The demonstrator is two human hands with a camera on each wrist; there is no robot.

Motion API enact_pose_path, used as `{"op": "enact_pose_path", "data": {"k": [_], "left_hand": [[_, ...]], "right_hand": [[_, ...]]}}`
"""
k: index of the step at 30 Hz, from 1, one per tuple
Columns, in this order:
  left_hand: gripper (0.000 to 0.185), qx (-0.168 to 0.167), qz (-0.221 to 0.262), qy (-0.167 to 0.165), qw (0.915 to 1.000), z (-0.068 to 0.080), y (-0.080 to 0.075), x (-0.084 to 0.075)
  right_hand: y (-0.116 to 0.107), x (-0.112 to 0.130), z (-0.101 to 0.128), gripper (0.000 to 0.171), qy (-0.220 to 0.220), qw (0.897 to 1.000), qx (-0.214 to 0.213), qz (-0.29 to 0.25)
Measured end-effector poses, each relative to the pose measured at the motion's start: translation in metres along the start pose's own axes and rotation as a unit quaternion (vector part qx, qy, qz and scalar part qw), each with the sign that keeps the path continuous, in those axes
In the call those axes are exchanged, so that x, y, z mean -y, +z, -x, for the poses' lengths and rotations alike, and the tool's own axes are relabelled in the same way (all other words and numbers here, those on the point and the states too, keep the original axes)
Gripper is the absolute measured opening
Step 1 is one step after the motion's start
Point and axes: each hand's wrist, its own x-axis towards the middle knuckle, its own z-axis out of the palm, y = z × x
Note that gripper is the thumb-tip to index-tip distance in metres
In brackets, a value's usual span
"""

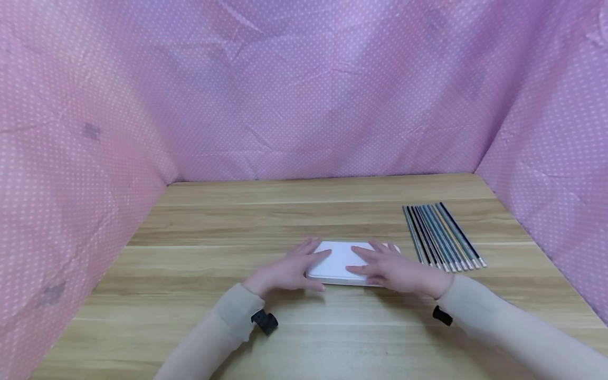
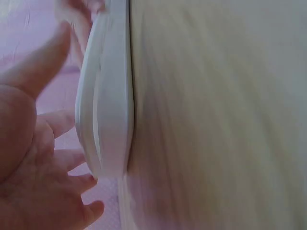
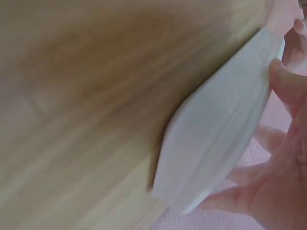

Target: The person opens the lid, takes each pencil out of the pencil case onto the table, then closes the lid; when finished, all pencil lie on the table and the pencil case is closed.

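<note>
A flat white rectangular case with rounded corners lies on the light wooden plank table, a little below the middle of the head view, and both hands are on it. The left hand comes in from the lower left of the frame and lies over the case's left end with its fingers straight and spread across the lid, the thumb low against the near edge. The right hand comes in from the lower right and covers the right end in the same way, fingers flat and fanned toward the middle of the lid; neither hand is curled round the case. In the left wrist view the case shows edge-on as a narrow white band with a seam running along its side, standing in the upper left half of the frame with the open palm just beside it. In the right wrist view the case runs on a slant through the right half, with fingertips touching its far edge. To the right of the hands, in the right middle of the head view, a row of slim dark pencils with white ends lies side by side on the wood, near the right hand yet apart from it. Pink cloth with small white dots walls in the table at the back and on both sides.
</note>
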Motion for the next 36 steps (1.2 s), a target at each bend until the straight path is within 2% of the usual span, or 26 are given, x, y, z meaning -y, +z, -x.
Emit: {"op": "enact_pose_path", "data": {"k": [3,8,13,18,23,28,32,34,36], "left_hand": [[0.07,-0.009,-0.024,0.014,0.9996,-0.001,0.001,-0.004],[0.05,-0.029,-0.054,0.016,0.998,-0.003,0.0,-0.009],[0.05,-0.047,-0.088,0.008,0.995,-0.004,-0.001,-0.014],[0.049,-0.055,-0.13,0.002,0.99,-0.004,-0.001,-0.018],[0.048,-0.057,-0.145,-0.003,0.9877,-0.003,-0.002,-0.019],[0.046,-0.064,-0.14,0.003,0.9881,-0.003,-0.001,-0.019],[0.047,-0.095,-0.114,0.008,0.9888,-0.004,-0.002,-0.019],[0.05,-0.132,-0.101,0.002,0.986,-0.004,-0.005,-0.019],[0.054,-0.179,-0.099,-0.021,0.9786,-0.003,-0.009,-0.019]], "right_hand": [[-0.003,-0.002,-0.003,0.046,-0.001,1.0,0.008,-0.005],[-0.005,-0.007,-0.002,0.046,-0.001,1.0,0.0,-0.031],[-0.005,-0.011,-0.001,0.048,0.007,0.999,-0.011,-0.052],[-0.004,-0.009,-0.003,0.049,0.011,0.999,-0.011,-0.043],[-0.002,-0.008,-0.006,0.049,0.015,1.0,-0.012,-0.022],[-0.003,-0.008,-0.005,0.049,0.023,0.999,-0.007,-0.024],[-0.002,-0.009,-0.004,0.049,0.036,0.998,-0.05,-0.026],[-0.004,-0.009,-0.003,0.048,0.056,0.994,-0.094,-0.02],[-0.007,-0.008,-0.003,0.047,0.089,0.986,-0.141,-0.003]]}}
